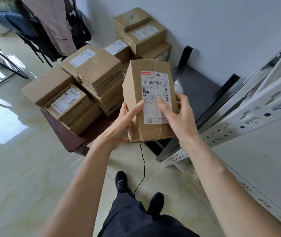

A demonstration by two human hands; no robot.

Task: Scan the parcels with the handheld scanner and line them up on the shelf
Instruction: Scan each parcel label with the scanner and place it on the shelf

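Observation:
I hold a brown cardboard parcel [136, 86] upright in front of me, its white shipping label facing up at me. My left hand [121, 124] grips its lower left edge, thumb lying across the front. My right hand [175, 115] grips the right side, thumb pressed on the label. A pile of more cardboard parcels [78, 89] lies on a low dark red table [64, 134] to the left. The dark shelf board [197, 93] lies behind the held parcel on the right. A grey scanner-like device [178, 87] peeks out behind the parcel.
A white perforated shelf upright [249, 117] crosses the right side. A thin black cable [142, 170] runs over the tiled floor by my feet. Chairs draped with clothes [50, 26] stand at the back left, near the white wall.

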